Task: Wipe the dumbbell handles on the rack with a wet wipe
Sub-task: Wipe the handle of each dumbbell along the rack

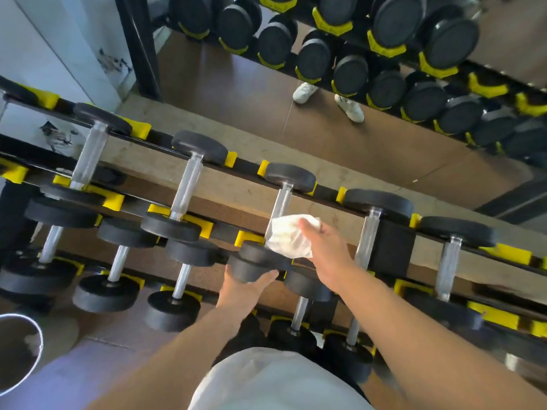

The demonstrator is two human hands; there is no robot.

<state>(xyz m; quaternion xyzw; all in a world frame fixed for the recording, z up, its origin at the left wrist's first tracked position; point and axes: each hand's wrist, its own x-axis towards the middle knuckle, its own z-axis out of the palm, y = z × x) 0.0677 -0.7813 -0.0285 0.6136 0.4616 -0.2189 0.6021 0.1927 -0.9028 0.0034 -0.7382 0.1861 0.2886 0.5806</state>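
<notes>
Right hand (322, 247): curled round a bunched white wet wipe (291, 236), pressing it onto the lower part of the chrome handle (281, 202) so the cloth wraps the bar.
Left hand (245, 288): fingers cupped on the near black head (257, 261) of that dumbbell, probably to steady it against the rubbing.
Dumbbell: lies on the top tier of the rack (245, 167), each head in a yellow cradle (247, 236).
Remaining: neighbouring handles show no wipe on them.
</notes>
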